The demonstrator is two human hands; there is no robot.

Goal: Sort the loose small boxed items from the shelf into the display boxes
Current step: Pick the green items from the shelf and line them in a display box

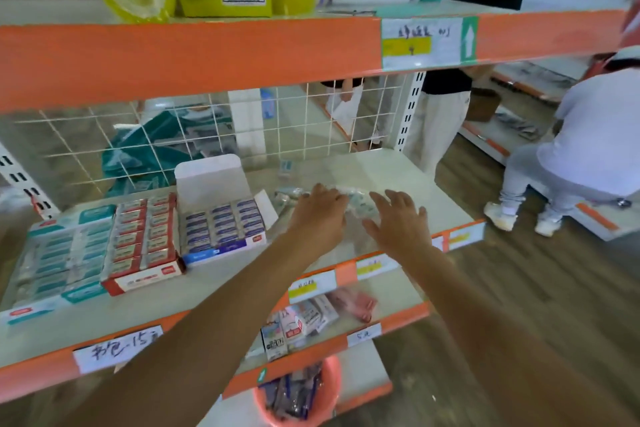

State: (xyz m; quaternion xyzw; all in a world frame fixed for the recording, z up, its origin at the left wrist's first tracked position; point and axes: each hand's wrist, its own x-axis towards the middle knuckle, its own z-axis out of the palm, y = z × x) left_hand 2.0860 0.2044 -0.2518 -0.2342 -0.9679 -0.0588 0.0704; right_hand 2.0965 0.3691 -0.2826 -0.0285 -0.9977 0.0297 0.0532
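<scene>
Loose boxed items (358,205) — blurred heap on shelf (398,170), just right of blue display box (225,229). Right hand (398,218): fingers spread, holding nothing. Left hand (320,215): over the heap, grasp not discernible. Risk — a hasty two-handed scoop may push pieces off the shelf's front edge.

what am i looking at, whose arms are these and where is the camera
No machine: a person wears a camera on the head, so this picture looks down their own arms. The left hand and right hand reach to a blurred pile of loose small items on the shelf. The right hand's fingers are spread, holding nothing; whether the left hand grips anything is unclear. Beside them stand a teal display box, a red display box and a blue display box.
</scene>
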